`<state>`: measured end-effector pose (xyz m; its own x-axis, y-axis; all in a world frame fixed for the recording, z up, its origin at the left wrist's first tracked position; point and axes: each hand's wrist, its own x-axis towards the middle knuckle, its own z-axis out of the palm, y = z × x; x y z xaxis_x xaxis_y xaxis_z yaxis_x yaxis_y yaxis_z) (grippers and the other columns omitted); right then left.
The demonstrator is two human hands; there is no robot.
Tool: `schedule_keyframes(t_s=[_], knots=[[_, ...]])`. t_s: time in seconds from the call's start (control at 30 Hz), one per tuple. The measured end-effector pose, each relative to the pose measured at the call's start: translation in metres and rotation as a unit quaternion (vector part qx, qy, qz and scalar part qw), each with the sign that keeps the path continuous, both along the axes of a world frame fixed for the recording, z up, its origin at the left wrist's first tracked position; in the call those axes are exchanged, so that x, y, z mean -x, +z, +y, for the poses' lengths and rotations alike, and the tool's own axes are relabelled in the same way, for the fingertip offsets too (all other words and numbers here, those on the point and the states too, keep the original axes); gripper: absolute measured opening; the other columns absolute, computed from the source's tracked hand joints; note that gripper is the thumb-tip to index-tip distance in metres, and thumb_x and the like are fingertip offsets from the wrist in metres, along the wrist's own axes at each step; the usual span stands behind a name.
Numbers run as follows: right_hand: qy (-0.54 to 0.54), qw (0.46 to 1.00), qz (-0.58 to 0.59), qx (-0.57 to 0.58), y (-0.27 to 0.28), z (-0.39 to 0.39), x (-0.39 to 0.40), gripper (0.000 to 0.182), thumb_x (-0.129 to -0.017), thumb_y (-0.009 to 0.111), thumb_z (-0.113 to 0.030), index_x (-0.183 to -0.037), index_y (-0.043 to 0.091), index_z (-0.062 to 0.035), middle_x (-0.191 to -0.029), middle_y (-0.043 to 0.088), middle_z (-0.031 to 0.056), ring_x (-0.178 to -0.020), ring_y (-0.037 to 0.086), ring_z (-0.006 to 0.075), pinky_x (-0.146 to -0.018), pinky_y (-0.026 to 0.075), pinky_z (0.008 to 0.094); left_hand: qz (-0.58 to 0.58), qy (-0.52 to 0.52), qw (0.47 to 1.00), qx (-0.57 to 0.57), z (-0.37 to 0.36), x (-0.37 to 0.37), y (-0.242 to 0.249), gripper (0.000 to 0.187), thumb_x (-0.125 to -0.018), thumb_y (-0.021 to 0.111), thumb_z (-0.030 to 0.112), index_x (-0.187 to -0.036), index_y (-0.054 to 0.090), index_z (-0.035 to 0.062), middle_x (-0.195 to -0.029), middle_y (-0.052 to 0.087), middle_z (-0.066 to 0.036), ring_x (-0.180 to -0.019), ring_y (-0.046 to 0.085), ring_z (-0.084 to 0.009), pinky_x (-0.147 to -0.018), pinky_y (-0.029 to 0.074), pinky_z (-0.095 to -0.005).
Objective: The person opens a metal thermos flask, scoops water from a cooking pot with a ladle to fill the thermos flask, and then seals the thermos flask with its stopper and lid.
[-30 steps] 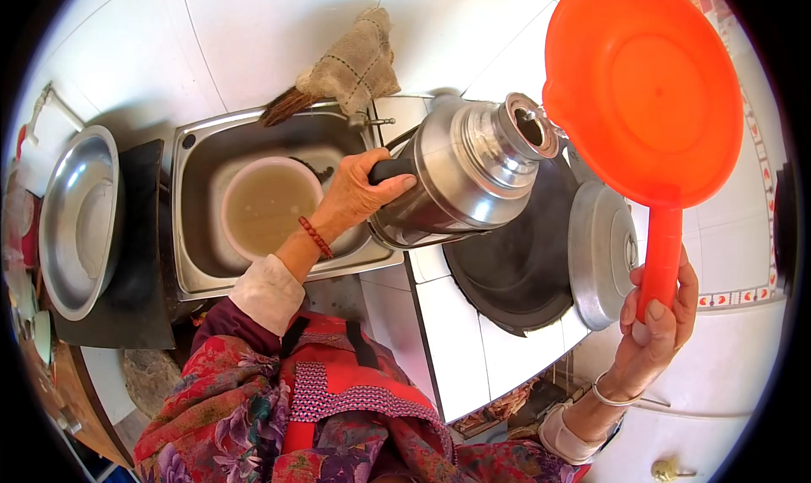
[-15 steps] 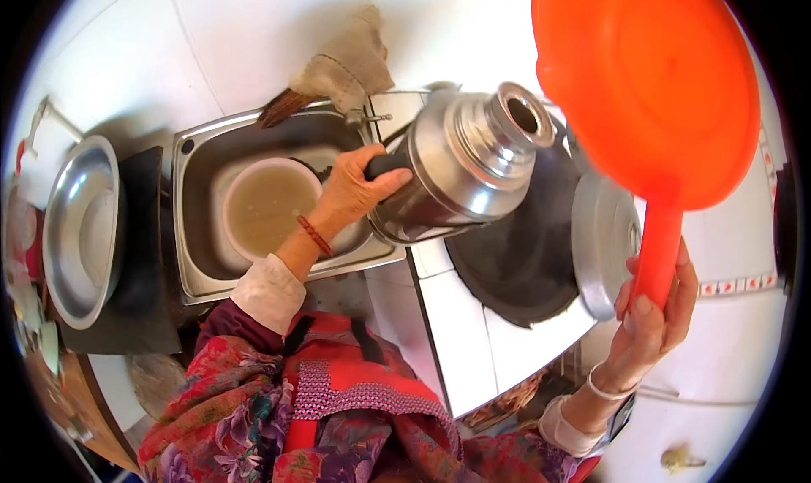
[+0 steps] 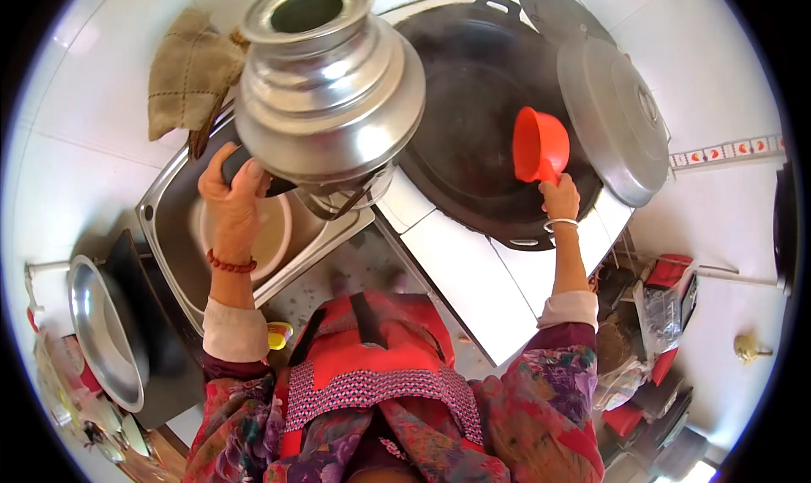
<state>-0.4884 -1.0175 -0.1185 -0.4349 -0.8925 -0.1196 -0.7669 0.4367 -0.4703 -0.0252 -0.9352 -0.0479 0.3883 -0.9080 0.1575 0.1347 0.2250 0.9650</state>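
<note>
My left hand (image 3: 232, 198) is closed round the black handle of a silver metal thermos flask (image 3: 331, 103). The flask has no stopper in its mouth and is raised above the edge of the sink. On the right, my right hand (image 3: 561, 198) grips the handle of a red plastic ladle (image 3: 541, 145). The ladle is tipped on its side over a large black wok (image 3: 473, 103), its opening facing left. Faint steam hangs over the wok.
Below the flask, a steel sink (image 3: 160, 221) holds a round basin (image 3: 285, 230). A large metal lid (image 3: 612, 116) leans at the wok's right. A metal bowl (image 3: 106, 331) stands far left. Brown cloth (image 3: 190, 73) hangs behind the sink. White tiles (image 3: 460, 272) edge the wok.
The red ladle has gone from high up near the camera down over the wok and is now tipped. The flask has come up closer to the camera. The view has turned and shifted.
</note>
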Motion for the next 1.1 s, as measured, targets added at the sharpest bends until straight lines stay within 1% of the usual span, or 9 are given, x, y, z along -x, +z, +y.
schedule_keyframes(t_s=[0.07, 0.23, 0.3, 0.4, 0.43, 0.53, 0.63, 0.8, 1.1], knots=[[-0.008, 0.994, 0.097, -0.057, -0.024, -0.005, 0.009, 0.037, -0.071, 0.054, -0.027, -0.094, 0.053, 0.0023, -0.093, 0.058, 0.0272, -0.088, 0.055, 0.0426, -0.077, 0.044, 0.0474, 0.018, 0.017, 1.0, 0.008, 0.0, 0.002, 0.001, 0.034, -0.077, 0.064, 0.008, -0.106, 0.049, -0.0003, -0.069, 0.054, -0.003, -0.052, 0.044, -0.0087, -0.046, 0.034, -0.0203], [0.025, 0.99, 0.113, -0.076, -0.041, -0.012, -0.017, 0.036, -0.071, 0.053, -0.026, -0.093, 0.053, 0.003, -0.091, 0.058, 0.0286, -0.09, 0.055, 0.0427, -0.081, 0.044, 0.0465, 0.011, 0.02, 1.0, 0.006, 0.0, 0.001, 0.002, 0.037, -0.076, 0.067, 0.015, -0.106, 0.052, -0.0002, -0.07, 0.054, 0.0, -0.052, 0.044, -0.0068, -0.046, 0.034, -0.0196], [0.039, 0.996, 0.052, -0.066, -0.061, -0.017, -0.026, 0.035, -0.07, 0.054, -0.024, -0.091, 0.053, 0.0036, -0.086, 0.059, 0.0281, -0.08, 0.059, 0.0412, -0.075, 0.047, 0.0443, -0.005, 0.028, 1.0, 0.009, -0.001, 0.002, 0.004, 0.038, -0.076, 0.068, 0.016, -0.106, 0.052, -0.0001, -0.07, 0.054, 0.0, -0.052, 0.044, -0.0068, -0.046, 0.035, -0.0194], [-0.027, 0.984, -0.171, -0.041, -0.065, -0.023, -0.051, 0.021, -0.068, 0.06, -0.014, -0.082, 0.054, 0.0007, -0.058, 0.055, 0.0127, -0.042, 0.053, 0.0174, -0.034, 0.038, 0.0291, 0.0, 0.032, 0.999, 0.018, -0.002, 0.003, 0.004, 0.039, -0.075, 0.068, 0.016, -0.106, 0.052, -0.0005, -0.07, 0.055, 0.0, -0.051, 0.044, -0.0066, -0.046, 0.035, -0.0192], [-0.026, 0.984, -0.171, -0.04, -0.065, -0.024, -0.053, 0.021, -0.068, 0.06, -0.014, -0.082, 0.054, 0.0007, -0.058, 0.055, 0.0127, -0.042, 0.053, 0.0174, -0.034, 0.038, 0.0291, -0.001, 0.033, 0.999, 0.019, -0.001, 0.004, 0.004, 0.039, -0.075, 0.068, 0.016, -0.106, 0.052, -0.0005, -0.07, 0.055, 0.0, -0.051, 0.044, -0.0066, -0.046, 0.035, -0.0192], [-0.172, 0.854, -0.489, -0.044, -0.048, -0.024, -0.06, 0.012, -0.072, 0.057, -0.013, -0.078, 0.051, -0.0039, -0.056, 0.051, 0.0107, -0.04, 0.048, 0.0149, -0.031, 0.031, 0.0218, -0.001, 0.032, 0.999, 0.029, -0.001, 0.005, 0.005, 0.04, -0.075, 0.069, 0.016, -0.106, 0.051, -0.0009, -0.069, 0.055, -0.001, -0.051, 0.044, -0.0065, -0.046, 0.035, -0.0188], [-0.231, 0.787, -0.572, -0.007, -0.036, -0.018, -0.06, 0.011, -0.073, 0.056, -0.011, -0.077, 0.05, -0.0029, -0.055, 0.052, 0.0112, -0.04, 0.048, 0.0151, -0.031, 0.03, 0.0222, 0.008, 0.038, 0.999, 0.006, 0.0, 0.005, 0.006, 0.039, -0.075, 0.068, 0.014, -0.106, 0.051, -0.0007, -0.068, 0.054, -0.001, -0.051, 0.044, -0.0069, -0.046, 0.035, -0.0191], [-0.107, 0.76, -0.64, 0.031, 0.021, 0.003, -0.064, 0.031, -0.077, 0.05, -0.013, -0.104, 0.048, 0.0033, -0.071, 0.055, 0.0163, -0.047, 0.049, 0.0146, -0.035, 0.033, 0.0205, 0.021, 0.023, 0.999, -0.021, 0.003, 0.003, 0.005, 0.036, -0.076, 0.066, 0.009, -0.107, 0.05, 0.0014, -0.067, 0.053, -0.002, -0.052, 0.044, -0.008, -0.048, 0.036, -0.019], [0.06, 0.751, -0.646, 0.126, 0.164, 0.029, -0.088, 0.04, -0.079, 0.05, -0.019, -0.112, 0.044, 0.0035, -0.077, 0.055, 0.0174, -0.047, 0.046, 0.0129, -0.034, 0.031, 0.0189, 0.008, -0.001, 1.0, -0.016, 0.001, 0.004, 0.01, 0.023, -0.074, 0.068, 0.011, -0.092, 0.056, 0.0032, -0.066, 0.052, 0.002, -0.056, 0.044, -0.004, -0.047, 0.036, -0.0187]])
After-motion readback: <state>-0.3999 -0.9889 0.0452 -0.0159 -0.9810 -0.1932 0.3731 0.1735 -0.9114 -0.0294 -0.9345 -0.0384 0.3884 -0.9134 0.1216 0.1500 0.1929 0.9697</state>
